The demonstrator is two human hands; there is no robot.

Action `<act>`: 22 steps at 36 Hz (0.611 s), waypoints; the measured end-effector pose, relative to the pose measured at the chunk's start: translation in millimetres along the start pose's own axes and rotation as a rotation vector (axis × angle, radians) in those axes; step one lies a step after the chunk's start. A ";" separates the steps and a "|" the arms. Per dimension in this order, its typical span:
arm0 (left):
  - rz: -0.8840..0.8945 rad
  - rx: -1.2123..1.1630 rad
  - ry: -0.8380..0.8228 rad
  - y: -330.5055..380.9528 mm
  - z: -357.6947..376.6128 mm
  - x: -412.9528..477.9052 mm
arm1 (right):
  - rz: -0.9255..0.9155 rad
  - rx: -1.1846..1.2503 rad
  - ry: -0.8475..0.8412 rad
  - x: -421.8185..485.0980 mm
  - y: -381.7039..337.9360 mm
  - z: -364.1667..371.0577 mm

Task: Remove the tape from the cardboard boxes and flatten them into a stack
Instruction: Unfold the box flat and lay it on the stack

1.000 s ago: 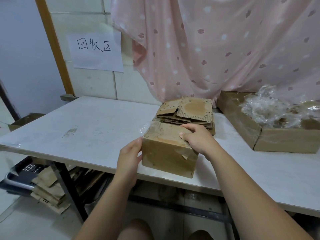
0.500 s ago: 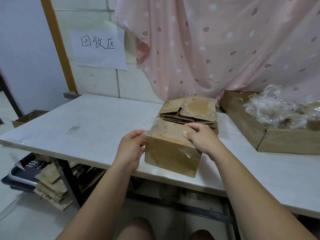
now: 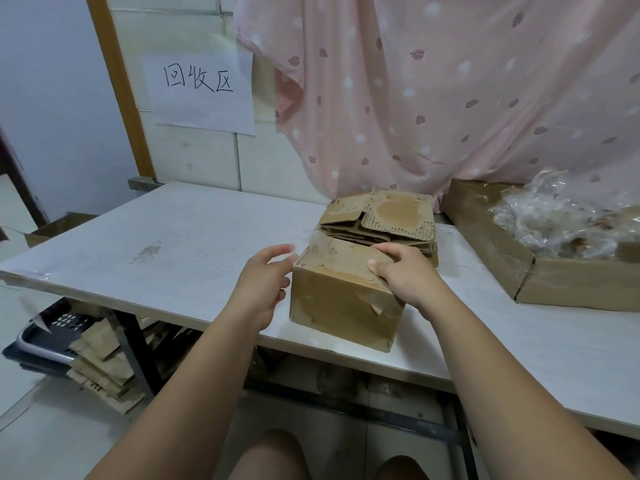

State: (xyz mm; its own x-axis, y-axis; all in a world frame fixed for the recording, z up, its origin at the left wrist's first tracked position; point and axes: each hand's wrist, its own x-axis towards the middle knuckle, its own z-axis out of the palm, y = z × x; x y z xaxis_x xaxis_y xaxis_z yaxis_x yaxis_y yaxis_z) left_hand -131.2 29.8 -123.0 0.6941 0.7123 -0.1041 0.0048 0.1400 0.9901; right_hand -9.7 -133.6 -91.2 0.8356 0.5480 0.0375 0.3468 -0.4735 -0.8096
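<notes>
Small brown cardboard box (image 3: 341,296) sits closed on the white tabletop (image 3: 180,237), near the front edge and just in front of a stack of flattened brown corrugated cardboard pieces (image 3: 388,221). The two look to touch, but the contact is hard to confirm.

Left hand (image 3: 261,287) is at the box's upper left corner, fingers curled, pinching a lifted strip of clear tape (image 3: 306,239) – the tape is blurred. Right hand (image 3: 407,275) grips the box's top right side, fingers curled over the top, thumb on the top face.

Right of it, apart, is a large open brown cardboard carton (image 3: 491,247) holding crumpled clear plastic tape (image 3: 564,220). Behind are a pink dotted curtain (image 3: 450,98) and a white paper sign (image 3: 202,93) on the wall. Under the table are loose cardboard scraps (image 3: 104,368) and a dark plastic crate (image 3: 45,336).
</notes>
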 end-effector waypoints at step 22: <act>0.043 0.014 -0.050 -0.6 4.4 -5.4 | 0.009 0.000 0.003 0.6 0.1 0.6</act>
State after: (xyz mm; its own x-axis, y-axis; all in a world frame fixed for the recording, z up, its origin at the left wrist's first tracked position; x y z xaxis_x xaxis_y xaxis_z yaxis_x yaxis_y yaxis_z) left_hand -131.7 22.9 -122.6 0.7291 0.6820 -0.0567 -0.0161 0.0999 0.9949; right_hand -9.4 -132.9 -91.6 0.8401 0.5415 0.0315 0.3391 -0.4789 -0.8097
